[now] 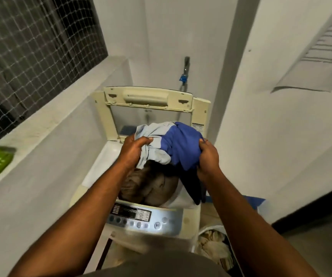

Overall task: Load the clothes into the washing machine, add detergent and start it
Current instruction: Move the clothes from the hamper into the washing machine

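Blue-grey clothes [178,145] above washing machine [99,162] | left hand [133,151] gripping | right hand [208,156] gripping | arms outstretched

No legible text anywhere. On the right wall [271,136], a sheet [320,56] carries rows of printed lines, too blurred to read. On the washer [99,162], the raised lid [149,96] has a small logo [146,111] on its glass, just a smudge. A white sticker [198,127] just right of the lid has fine print, unreadable. The control panel [141,216] has a dark block with button grids and a row of round buttons. Its markings are blurred, with no words or digits resolvable.
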